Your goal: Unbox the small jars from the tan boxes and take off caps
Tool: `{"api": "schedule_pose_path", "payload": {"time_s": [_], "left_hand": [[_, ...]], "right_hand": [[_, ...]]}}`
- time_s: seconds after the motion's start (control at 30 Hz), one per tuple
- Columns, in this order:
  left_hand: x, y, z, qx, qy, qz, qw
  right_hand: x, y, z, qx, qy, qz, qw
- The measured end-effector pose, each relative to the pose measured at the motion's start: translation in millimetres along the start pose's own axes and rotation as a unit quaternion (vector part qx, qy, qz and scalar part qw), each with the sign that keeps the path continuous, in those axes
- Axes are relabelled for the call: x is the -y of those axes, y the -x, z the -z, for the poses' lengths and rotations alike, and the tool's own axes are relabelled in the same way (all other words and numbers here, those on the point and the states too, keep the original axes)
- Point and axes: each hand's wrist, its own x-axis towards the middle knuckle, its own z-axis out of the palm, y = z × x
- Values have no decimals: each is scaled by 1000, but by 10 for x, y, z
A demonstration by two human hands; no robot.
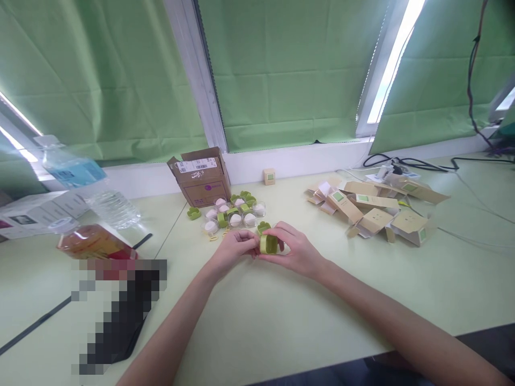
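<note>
Both hands meet over the middle of the table around a small green hollow holder (269,244). My right hand (295,249) grips it from the right, thumb and fingers above and below. My left hand (237,247) is closed at its left side, fingertips pressed against it; whether they pinch anything else is hidden. Just behind the holder is a green flower-shaped piece (263,227). Beyond my left hand stand several clear round cups with white contents (235,220), mixed with green pieces (222,219). Small yellow bits (213,238) lie near them.
An opened brown carton (203,179) stands behind the cups, a small tan box (269,177) by the wall. Flattened tan boxes (374,209) are heaped at right, with black cables (418,165) behind. A water bottle (88,182) and a tea bottle (94,244) are at left.
</note>
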Motion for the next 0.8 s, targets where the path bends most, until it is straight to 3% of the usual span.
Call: {"api": "schedule_pose_path", "payload": {"time_s": [0.2, 0.37, 0.43, 0.8], "left_hand": [[-22, 19, 17, 8, 10, 11, 1000], [-120, 155, 59, 124, 36, 64, 990], [-134, 186, 60, 145, 26, 50, 988], [-76, 119, 48, 106, -42, -28, 993]], "right_hand": [[-4, 14, -21, -4, 1, 3, 1000], [-4, 47, -34, 30, -28, 12, 999], [-10, 52, -21, 49, -43, 25, 998], [-25, 14, 53, 52, -28, -18, 998]]}}
